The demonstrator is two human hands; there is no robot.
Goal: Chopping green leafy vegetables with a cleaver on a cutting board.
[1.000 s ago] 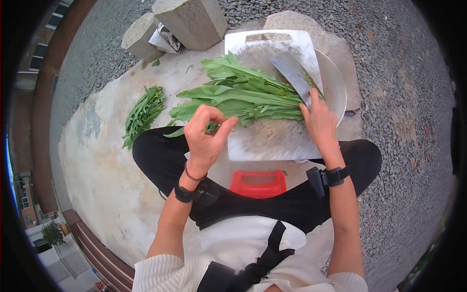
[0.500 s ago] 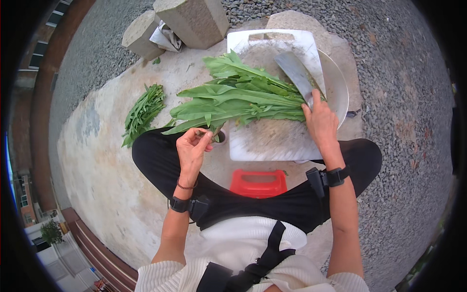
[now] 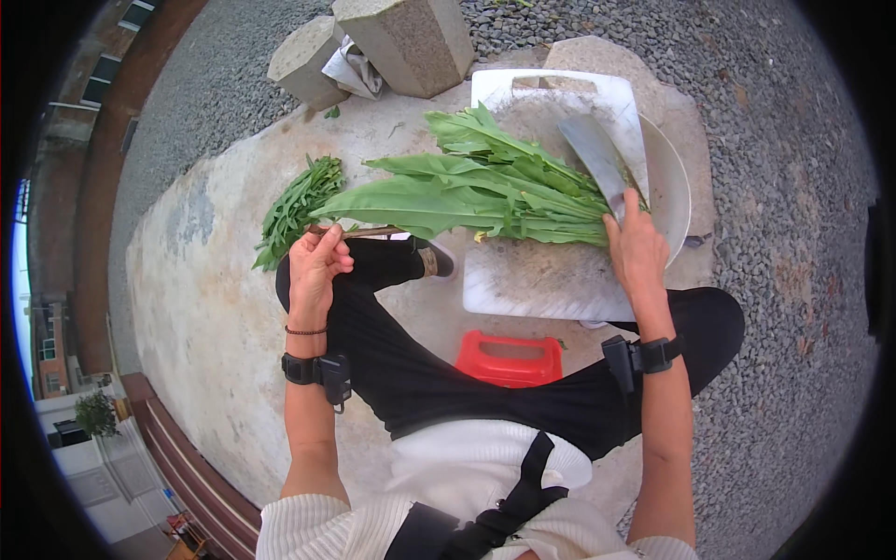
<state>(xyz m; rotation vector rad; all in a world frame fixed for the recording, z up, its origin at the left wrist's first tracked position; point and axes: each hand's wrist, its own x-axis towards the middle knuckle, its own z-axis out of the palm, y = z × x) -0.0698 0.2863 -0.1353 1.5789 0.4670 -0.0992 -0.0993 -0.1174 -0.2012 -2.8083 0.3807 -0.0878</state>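
My left hand (image 3: 315, 266) is closed in a pinch on a thin brown stalk (image 3: 373, 231) at the left tips of long leafy greens (image 3: 485, 196). These greens lie across a scuffed white cutting board (image 3: 546, 289), their stems to the right. My right hand (image 3: 635, 247) is closed on the cleaver (image 3: 597, 159), over the stem ends; its handle is hidden under the fingers. Behind the board's right side shows a pale round basin (image 3: 672, 168). A smaller bundle of greens (image 3: 299, 201) lies on the concrete just beyond my left hand.
Two stone blocks (image 3: 401, 42) with a crumpled pale bag (image 3: 353, 67) stand at the back left. A red plastic object with a handle slot (image 3: 509, 373) lies between my bent legs. Gravel (image 3: 775, 280) surrounds the concrete slab (image 3: 196, 308); buildings show at the far left rim.
My left hand has moved left from the leaves, pulling the brown stalk outward. The view has shifted, so the board sits farther right in it. My right hand stays on the cleaver.
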